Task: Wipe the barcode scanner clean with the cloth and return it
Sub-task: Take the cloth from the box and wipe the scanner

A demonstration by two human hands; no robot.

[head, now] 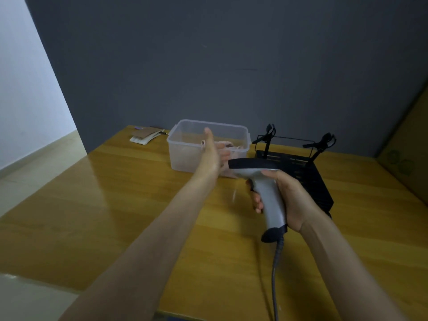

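Note:
My right hand grips the handle of a grey barcode scanner with a black head that points left; its grey cable hangs down toward the table's near edge. My left hand reaches forward in front of a clear plastic box, palm turned right. A pale pink cloth lies against that palm and hangs down beside the scanner's head. The lower fingers curl into the cloth while the upper fingers stick out; the palm side is hidden from me.
A black wire rack with two clip arms stands behind my right hand. The yellow wooden table carries folded papers at the far left. A grey wall rises behind, and a cardboard box sits at the right.

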